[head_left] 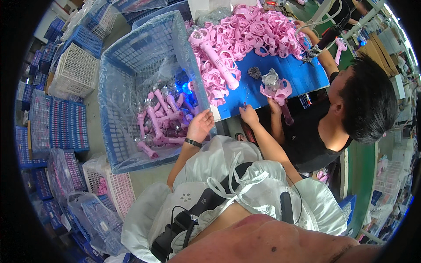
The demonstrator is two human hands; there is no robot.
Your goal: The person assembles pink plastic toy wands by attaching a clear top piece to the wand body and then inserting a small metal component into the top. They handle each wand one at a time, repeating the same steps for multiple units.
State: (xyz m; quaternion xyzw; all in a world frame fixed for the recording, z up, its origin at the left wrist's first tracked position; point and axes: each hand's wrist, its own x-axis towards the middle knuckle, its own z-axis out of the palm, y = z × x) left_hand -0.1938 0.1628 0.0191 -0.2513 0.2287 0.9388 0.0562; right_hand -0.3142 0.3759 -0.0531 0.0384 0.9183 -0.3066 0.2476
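A worker's right hand (249,115) is pinching a small, dark, slim piece (244,105), too tiny to identify, over the near edge of a flat blue worktop (309,78), while the left hand (201,126), fingers loosely curled and gripping nothing visible, is hovering by the near-left corner. A pink plastic wand with a clear rounded head (215,57) is lying along the left edge, handle pointing nearward; it is probably light, stiff and slippery, its head likely fragile, making the handle the safer hold. Glossy pink openwork shells (256,33) are crowding the far and left edges, hampering access to the wand. A co-worker's hand (275,106) is gripping another wand at the near edge, and a blue lattice-sided plastic crate (120,151) is flanking the left edge, holding more wands.
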